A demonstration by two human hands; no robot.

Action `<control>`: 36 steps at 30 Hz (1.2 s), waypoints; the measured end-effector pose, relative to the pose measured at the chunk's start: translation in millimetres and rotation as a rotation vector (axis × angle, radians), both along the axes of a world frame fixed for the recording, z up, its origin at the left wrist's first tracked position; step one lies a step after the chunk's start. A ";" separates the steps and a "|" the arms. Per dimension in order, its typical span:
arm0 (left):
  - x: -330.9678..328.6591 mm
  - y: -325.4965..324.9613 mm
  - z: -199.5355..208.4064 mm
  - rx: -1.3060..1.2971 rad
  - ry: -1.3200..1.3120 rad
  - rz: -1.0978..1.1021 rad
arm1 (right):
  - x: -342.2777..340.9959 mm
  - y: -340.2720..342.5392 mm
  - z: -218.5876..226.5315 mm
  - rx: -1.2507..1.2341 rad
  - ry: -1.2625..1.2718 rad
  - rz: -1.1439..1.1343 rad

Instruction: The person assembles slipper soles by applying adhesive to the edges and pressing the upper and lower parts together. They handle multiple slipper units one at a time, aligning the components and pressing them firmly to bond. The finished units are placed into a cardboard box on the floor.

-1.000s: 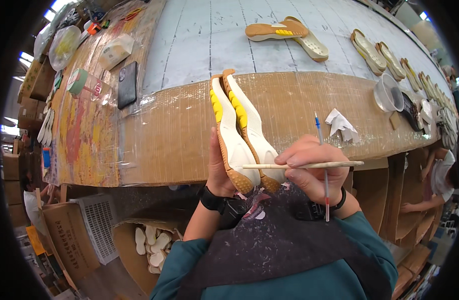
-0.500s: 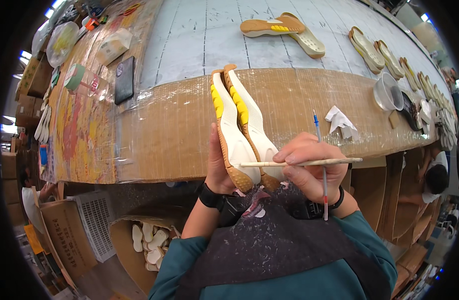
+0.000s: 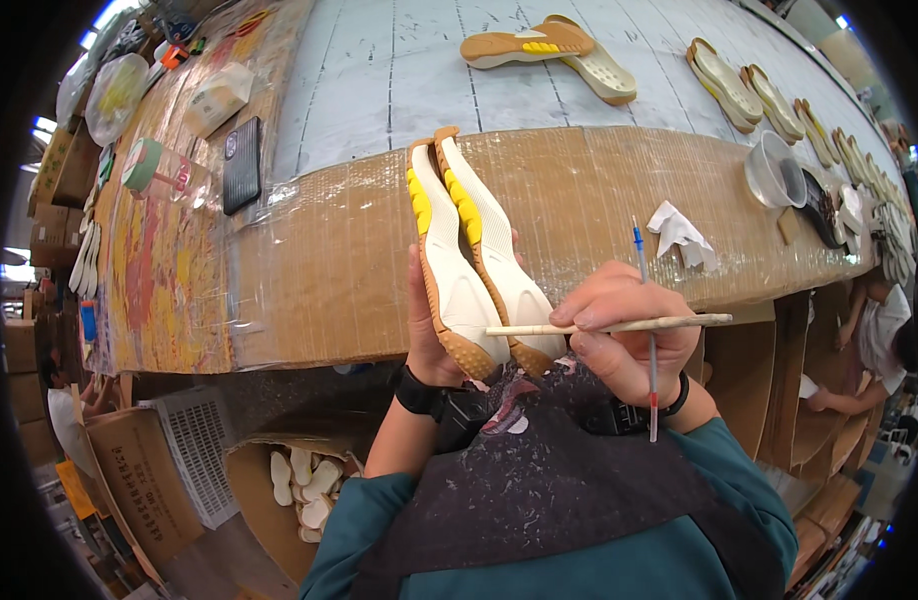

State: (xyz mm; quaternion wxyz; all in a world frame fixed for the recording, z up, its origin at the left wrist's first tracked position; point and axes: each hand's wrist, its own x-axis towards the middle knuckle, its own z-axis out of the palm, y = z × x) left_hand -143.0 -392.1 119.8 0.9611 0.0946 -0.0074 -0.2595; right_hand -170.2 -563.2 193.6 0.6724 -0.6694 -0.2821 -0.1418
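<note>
A pair of shoe soles, white-sided with yellow inserts and tan bottoms, stands side by side in my left hand. That hand wraps the near ends from the left, and a fingertip shows at the right side. My right hand pinches a thin cream-coloured stick that lies nearly level. The stick's left tip is at the white side of the left sole, close to its near end; whether it touches I cannot tell. A slim pen with a blue tip and clear barrel is also tucked between my right fingers.
Ahead are two crossed soles and a row of soles. A clear plastic cup, crumpled tissue, black phone and bottle stand or lie around. A carton of pale pieces is below left. Other people are at both sides.
The soles sit slightly lower and nearer the stick in the picture, and the stick's tip has shifted a little rightward. The whole view has moved slightly. Both grips stay the same.
</note>
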 end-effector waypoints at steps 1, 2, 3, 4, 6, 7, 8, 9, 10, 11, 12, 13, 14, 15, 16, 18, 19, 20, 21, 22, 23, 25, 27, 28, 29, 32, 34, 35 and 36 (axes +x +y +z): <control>-0.1 -0.3 0.5 0.000 0.001 -0.003 | -0.6 0.6 -0.5 0.008 0.016 -0.004; -0.3 -0.7 1.0 0.000 0.002 -0.006 | -1.0 1.4 -0.9 0.017 0.031 -0.008; -0.5 -1.1 1.2 0.001 0.004 -0.009 | -0.4 2.9 -0.8 0.026 0.030 -0.006; -0.9 -1.1 0.1 0.006 0.039 -0.026 | 1.2 5.1 -0.4 0.036 0.028 -0.004; -2.2 -0.4 -3.8 0.020 0.096 -0.050 | 4.4 7.4 0.2 0.018 0.006 0.001; -3.2 -0.1 -5.5 0.029 0.119 -0.059 | 6.0 7.7 0.7 -0.010 -0.014 0.003; -4.1 0.6 -7.8 0.043 0.129 -0.060 | 6.7 8.1 1.3 -0.037 -0.034 0.005; -4.4 0.5 -7.4 0.058 0.140 -0.061 | 6.3 8.8 0.2 -0.025 -0.021 -0.006; -4.3 -0.8 -4.5 0.078 0.133 -0.045 | 5.6 9.5 -1.7 -0.013 -0.008 -0.018; -4.1 -3.1 1.3 0.097 0.127 -0.030 | 5.2 10.2 -2.7 -0.001 0.005 -0.030; -4.0 -4.6 6.3 0.116 0.121 -0.015 | 6.0 10.8 -2.4 -0.005 -0.024 -0.035; -4.1 -4.8 7.8 0.123 0.110 -0.015 | 7.7 11.2 -1.7 -0.009 -0.054 -0.040; -4.0 -4.7 8.9 0.130 0.099 -0.016 | 9.1 11.7 -1.3 -0.013 -0.083 -0.045; -4.3 -4.7 9.9 0.137 0.088 -0.017 | 9.4 13.0 -1.8 -0.008 -0.073 -0.058; -4.5 -5.5 12.0 0.146 0.081 -0.002 | 9.6 14.2 -2.8 -0.004 -0.062 -0.071; -4.2 -7.6 16.0 0.165 0.063 0.030 | 9.3 13.7 -4.8 0.031 -0.007 -0.093; -4.7 -8.0 15.5 0.128 0.088 0.028 | 9.1 11.9 -5.8 0.062 0.037 -0.102; -5.9 -8.2 13.6 0.092 0.113 0.027 | 8.9 9.9 -6.4 0.093 0.081 -0.111; -6.3 -7.7 11.5 0.056 0.136 0.026 | 11.6 8.1 -6.4 0.148 0.051 -0.139; -4.0 -6.0 6.7 -0.058 0.169 -0.054 | 13.1 2.4 -8.3 0.174 0.058 -0.212; -0.1 -3.2 0.2 -0.172 0.202 -0.135 | 14.0 -5.8 -10.4 0.201 0.065 -0.284; 1.2 -1.1 0.7 -0.366 0.305 -0.192 | 20.0 -24.8 -11.2 0.169 0.103 -0.474; 1.5 -0.7 4.5 -0.491 0.378 -0.184 | 34.2 -63.1 -22.7 -0.213 0.006 -0.709; 1.4 -1.2 5.9 -0.461 0.346 -0.165 | 39.8 -82.9 -26.3 -0.413 -0.051 -0.796; 0.8 -1.3 6.7 -0.432 0.314 -0.142 | 44.7 -104.4 -30.0 -0.615 -0.112 -0.878; 0.2 -6.9 13.4 -0.189 0.155 -0.033 | 55.5 -184.7 -69.5 -1.001 -0.010 -0.998; -5.1 -11.1 26.2 -0.100 0.104 -0.010 | 55.2 -227.7 -86.3 -1.155 0.136 -1.028; -5.3 -11.8 30.0 0.006 0.070 -0.020 | 53.3 -244.4 -92.2 -1.195 0.135 -1.045; -5.9 -13.6 29.5 -0.017 0.043 -0.032 | 49.4 -263.1 -95.4 -1.206 0.155 -1.050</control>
